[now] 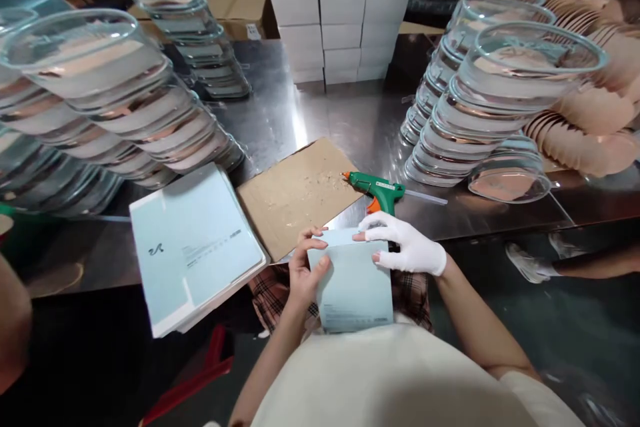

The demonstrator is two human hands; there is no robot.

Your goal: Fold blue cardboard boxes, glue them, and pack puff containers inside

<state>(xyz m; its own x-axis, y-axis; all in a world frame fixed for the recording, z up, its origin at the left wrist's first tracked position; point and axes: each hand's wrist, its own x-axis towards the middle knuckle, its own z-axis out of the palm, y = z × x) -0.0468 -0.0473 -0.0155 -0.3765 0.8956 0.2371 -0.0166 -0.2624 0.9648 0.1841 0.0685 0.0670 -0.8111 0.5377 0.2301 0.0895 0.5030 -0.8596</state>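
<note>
Cream cloth of the wearer's shirt (400, 380) is filling the near foreground, and just beyond it a pale blue box (356, 287) is sitting above the lap, at the front of the desk (340, 113). Bare and curled, the left hand (304, 270) is pinching the box's left side, thumb on its face, probably to steady it; the right hand (404, 245), in a white glove leaving fingertips bare, is laying slightly parted fingers on the upper right part, though whether it is gripping I cannot tell. Flat brown cardboard (295, 200) is covering some of the shiny steel, presumably shielding it from glue; a green plastic glue gun (384, 190) is pointing its orange nozzle over those glossy blobs. Smooth blue packaging (195, 240) is overhanging the desk's edge, perhaps for easy reach. Clear, round-rimmed tubs (123, 103) are standing stacked at both sides.
</note>
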